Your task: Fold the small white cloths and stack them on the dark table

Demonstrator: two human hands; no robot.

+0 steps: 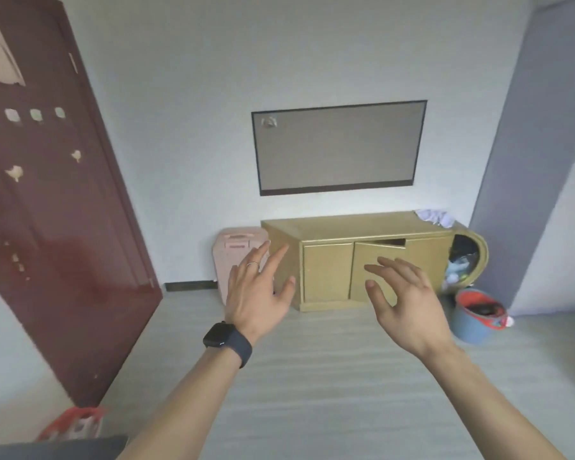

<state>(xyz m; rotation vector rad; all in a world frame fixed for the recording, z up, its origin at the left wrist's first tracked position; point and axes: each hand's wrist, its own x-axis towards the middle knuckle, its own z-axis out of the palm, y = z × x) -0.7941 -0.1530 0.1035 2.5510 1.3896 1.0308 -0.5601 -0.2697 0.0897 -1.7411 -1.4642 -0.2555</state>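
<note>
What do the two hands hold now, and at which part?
Nothing. The left hand and the right hand are both open and empty, fingers spread in the air.

I see my left hand (258,290) and right hand (404,302) raised, fingers spread, empty, before a yellow cabinet (356,257).

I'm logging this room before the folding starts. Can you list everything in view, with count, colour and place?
door: one, dark red, left
wall panel: one, grey with dark frame, on the far wall
cabinet: one, gold, below the panel
cloths: small crumpled pile, white, on the cabinet's right end
suitcase: one, pink, left of the cabinet
bucket: one, blue with red rim, right of the cabinet
basket: one, red, lower left
watch: one, black, left wrist
left hand: open, empty
right hand: open, empty
</note>
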